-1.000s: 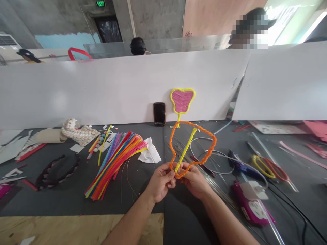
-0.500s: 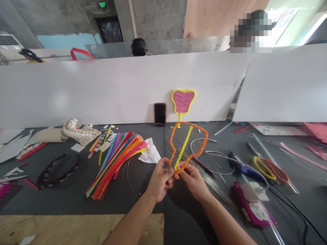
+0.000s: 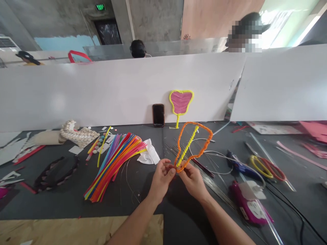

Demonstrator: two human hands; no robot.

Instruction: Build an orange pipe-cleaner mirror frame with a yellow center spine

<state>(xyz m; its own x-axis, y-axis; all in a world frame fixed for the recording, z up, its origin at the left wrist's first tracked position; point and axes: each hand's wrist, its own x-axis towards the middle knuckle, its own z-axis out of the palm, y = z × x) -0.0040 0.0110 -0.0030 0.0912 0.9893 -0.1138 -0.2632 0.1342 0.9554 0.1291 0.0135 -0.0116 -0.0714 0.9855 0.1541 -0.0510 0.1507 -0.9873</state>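
Orange, bumpy, fuzzy-looking loop (image 3: 206, 143), wide rounded outline, held up over the table by your hands; a bumpy yellow strip (image 3: 187, 146) sits inside it. Long axis runs away from you, leaning right, wide end far. Your right hand (image 3: 193, 178) pinches its narrow base, fingers nearly closed; your left hand (image 3: 161, 177) is half-curled at that base, firm grip or not, can't tell. Matte dark tabletop (image 3: 189, 217): fuzzy multicolour stems (image 3: 116, 165) bundled to your left; thin metal wires (image 3: 209, 183), magenta power strip (image 3: 251, 206) and scissors (image 3: 265, 166) to your right. Beyond, phone (image 3: 158, 115) and yellow-rimmed pink shape (image 3: 181, 102) stand upright by a smooth white partition (image 3: 114, 88). Behind it, people and a rough concrete wall (image 3: 158, 20).
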